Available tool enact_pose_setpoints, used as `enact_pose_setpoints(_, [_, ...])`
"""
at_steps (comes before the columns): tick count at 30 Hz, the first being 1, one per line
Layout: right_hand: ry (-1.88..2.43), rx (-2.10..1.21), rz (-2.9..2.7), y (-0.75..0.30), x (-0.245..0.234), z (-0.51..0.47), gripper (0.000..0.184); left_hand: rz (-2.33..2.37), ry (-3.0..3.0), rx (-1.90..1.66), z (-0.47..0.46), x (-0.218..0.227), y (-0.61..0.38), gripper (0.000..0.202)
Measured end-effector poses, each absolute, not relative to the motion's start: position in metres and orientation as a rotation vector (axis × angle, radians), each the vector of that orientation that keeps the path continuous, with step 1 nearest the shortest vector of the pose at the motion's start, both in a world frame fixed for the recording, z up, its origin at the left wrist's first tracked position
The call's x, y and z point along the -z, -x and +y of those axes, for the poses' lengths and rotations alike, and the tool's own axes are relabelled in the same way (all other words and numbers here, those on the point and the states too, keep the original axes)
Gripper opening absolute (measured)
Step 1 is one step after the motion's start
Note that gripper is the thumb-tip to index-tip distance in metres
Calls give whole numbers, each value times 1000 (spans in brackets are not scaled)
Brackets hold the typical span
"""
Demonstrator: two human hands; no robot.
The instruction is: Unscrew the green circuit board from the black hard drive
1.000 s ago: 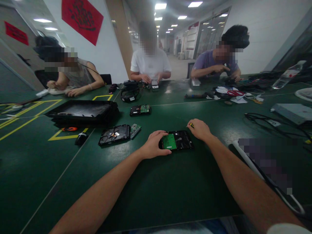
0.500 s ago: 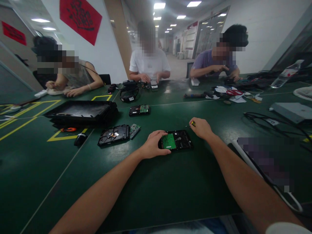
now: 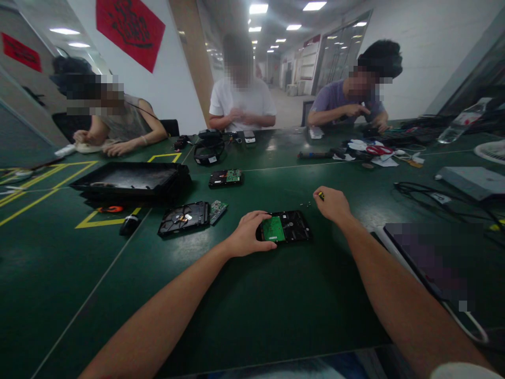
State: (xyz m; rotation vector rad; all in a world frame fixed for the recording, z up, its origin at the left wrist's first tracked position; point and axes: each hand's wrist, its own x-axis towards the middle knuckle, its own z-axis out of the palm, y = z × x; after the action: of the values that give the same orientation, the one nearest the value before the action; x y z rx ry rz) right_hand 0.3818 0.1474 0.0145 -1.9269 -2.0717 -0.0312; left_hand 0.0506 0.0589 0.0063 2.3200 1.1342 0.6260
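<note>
A black hard drive [image 3: 298,226] with a green circuit board [image 3: 274,229] lies flat on the table. My left hand [image 3: 250,234] grips its left end, fingers on the far edge and thumb on the near one. Beyond the drive's far right corner, my right hand [image 3: 332,204] is closed around a screwdriver [image 3: 321,196]; only a bit of its yellow-and-black handle shows. Several tiny screws [image 3: 307,204] lie on the table between that hand and the drive.
Left of my hands lie another hard drive [image 3: 185,218] and a loose circuit board [image 3: 218,211]. A third drive [image 3: 225,178] sits farther back. Black trays [image 3: 130,181] are stacked at left. Cables [image 3: 426,195] and a grey box [image 3: 473,181] lie right. Three people sit opposite.
My right hand has moved a little right and away from the drive, and more of the tiny screws show beside it. My left hand keeps its grip. The middle person's hands have lifted off the phone.
</note>
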Motion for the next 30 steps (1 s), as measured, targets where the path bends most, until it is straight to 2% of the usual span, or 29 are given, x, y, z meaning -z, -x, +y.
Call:
enact_pose_setpoints(14, [1775,-2,-2285,-355,-8,139,23,1151,-2331,-611,58,-9,-52,84])
enact_pose_setpoints(22, [1830,-6,-2257,-344,-8,137,19,1157,-2339,-618,58,-7,-52,84])
enact_pose_setpoints(30, [2092,44,-2034,-374,-18,142,27,1145,-2336,-610,59,-8,-51,84])
